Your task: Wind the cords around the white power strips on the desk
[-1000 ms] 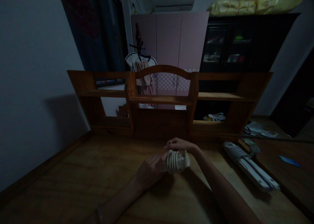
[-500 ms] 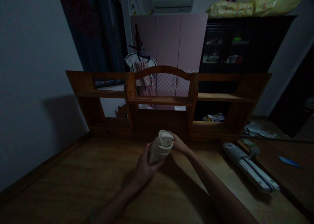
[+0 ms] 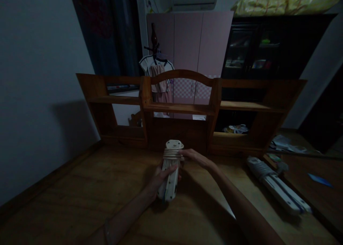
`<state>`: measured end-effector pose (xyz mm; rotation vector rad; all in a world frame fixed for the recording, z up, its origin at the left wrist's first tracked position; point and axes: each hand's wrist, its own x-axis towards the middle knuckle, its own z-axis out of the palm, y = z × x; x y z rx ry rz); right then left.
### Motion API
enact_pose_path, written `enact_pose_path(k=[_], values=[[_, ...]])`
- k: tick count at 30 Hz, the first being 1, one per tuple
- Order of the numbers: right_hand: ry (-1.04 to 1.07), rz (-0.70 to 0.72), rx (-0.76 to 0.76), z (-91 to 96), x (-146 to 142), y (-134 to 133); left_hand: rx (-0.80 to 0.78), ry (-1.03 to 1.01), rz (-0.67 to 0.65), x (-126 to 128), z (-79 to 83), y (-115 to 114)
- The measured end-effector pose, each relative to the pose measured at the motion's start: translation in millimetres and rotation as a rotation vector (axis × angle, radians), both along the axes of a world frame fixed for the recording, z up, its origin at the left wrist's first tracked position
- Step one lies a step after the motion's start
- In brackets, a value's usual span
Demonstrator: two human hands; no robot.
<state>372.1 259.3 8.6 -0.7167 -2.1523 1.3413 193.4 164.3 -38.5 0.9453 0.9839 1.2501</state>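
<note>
A white power strip (image 3: pixel 166 187) is held over the desk, its broad face with small screw holes turned up toward me. Its cord (image 3: pixel 170 153) is wound in several turns around the far end. My left hand (image 3: pixel 158 177) grips the strip from the left, thumb across its face and fingertips showing at the right edge. On the other side, my right hand (image 3: pixel 197 157) has its fingers closed on the cord at the right edge of the coils. A second white power strip (image 3: pixel 281 193), also wrapped in its cord, lies at the right side of the desk.
A wooden shelf unit (image 3: pixel 182 110) spans the desk's (image 3: pixel 107 187) back edge. A wall (image 3: pixel 40 94) borders the left side. Beyond the right edge lie a blue flat item (image 3: pixel 320 179) and white plastic bags (image 3: pixel 286 144).
The power strip has swung from end-on to lying lengthwise, broad face up, as my left hand turned it. My right hand has moved slightly right, onto the cord's edge. The view has shifted slightly.
</note>
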Motion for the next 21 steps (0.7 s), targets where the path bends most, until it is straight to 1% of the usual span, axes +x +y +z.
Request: enact_pose_path(k=[2,4,7,12,17,21], values=[[-0.037,0.05,-0.041,1.5,0.7,-2.3,-0.002,0.046,-0.017,-0.4,-1.2,1.3],[-0.063,0.088,-0.073,2.6,2.3,-3.8,0.008,0.092,-0.061,-0.6,-1.8,2.1],[-0.077,0.118,-0.096,4.6,3.2,-5.1,0.034,0.122,-0.094,-0.6,-1.4,2.2],[-0.05,0.057,-0.044,4.3,-4.8,-5.9,0.04,0.106,-0.046,-1.3,1.8,0.4],[-0.035,-0.021,0.024,-0.6,-10.0,-6.9,0.067,0.082,-0.043,-2.2,0.9,0.3],[-0.049,0.006,0.038,1.9,-8.2,-9.5,0.102,0.069,-0.029,-2.0,-0.7,3.2]])
